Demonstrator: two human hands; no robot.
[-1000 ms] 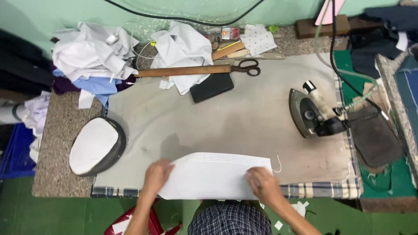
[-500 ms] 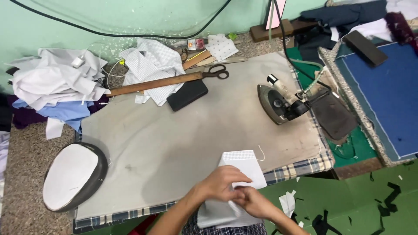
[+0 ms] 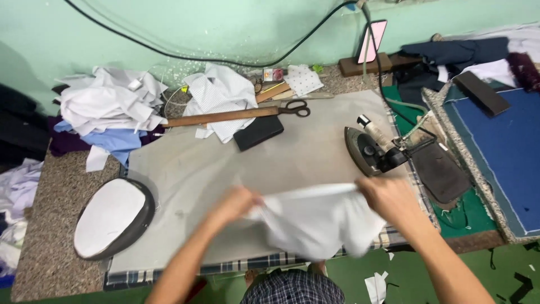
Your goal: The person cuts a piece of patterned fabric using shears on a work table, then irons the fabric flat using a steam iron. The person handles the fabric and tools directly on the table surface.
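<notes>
White cloth (image 3: 320, 222) stretched between left hand (image 3: 236, 204), right hand (image 3: 388, 197).

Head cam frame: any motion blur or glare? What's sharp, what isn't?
Head view: both hands, left hand and right hand, and the white cloth they hold are smeared by motion blur; the iron, scissors and wooden stick are sharp; lighting is even, shadows soft, no strong glare.

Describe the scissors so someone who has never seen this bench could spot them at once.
Start at the grey pressing pad that covers the middle of the bench and look to its far edge, near the green wall. A long wooden stick lies there, and the scissors rest at its right end. Their black looped handles and metal blades set them apart from the flat black pouch just in front.
</notes>
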